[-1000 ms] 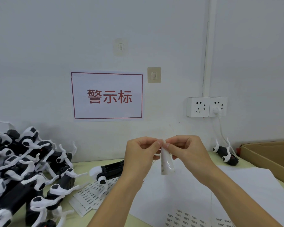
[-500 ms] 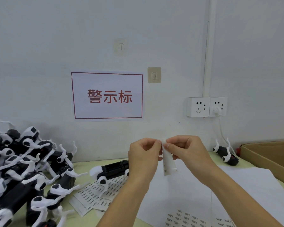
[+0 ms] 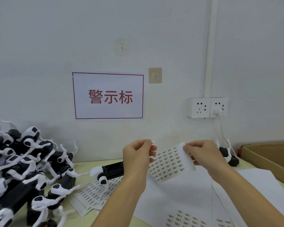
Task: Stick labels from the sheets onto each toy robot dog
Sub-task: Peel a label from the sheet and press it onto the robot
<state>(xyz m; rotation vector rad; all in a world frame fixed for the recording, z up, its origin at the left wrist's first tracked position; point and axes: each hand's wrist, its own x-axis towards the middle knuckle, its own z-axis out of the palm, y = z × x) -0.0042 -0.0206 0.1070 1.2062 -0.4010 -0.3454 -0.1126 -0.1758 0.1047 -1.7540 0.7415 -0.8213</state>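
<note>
Both arms come up from the bottom of the view, bare, and the two hands are held up in the air, a little apart. The left hand [image 3: 138,154] shows its back, with the fingers curled in and the thumb and first finger pinched together at the top (a tiny white bit shows there). The right hand [image 3: 202,153] also has bent fingers, and its thumb and fingertips pinch the upper edge of a label sheet [image 3: 169,163].

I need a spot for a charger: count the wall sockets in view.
2. They sit side by side, right of the red-bordered sign: the left socket is free, the right socket holds a white plug. None appears hidden.
</note>
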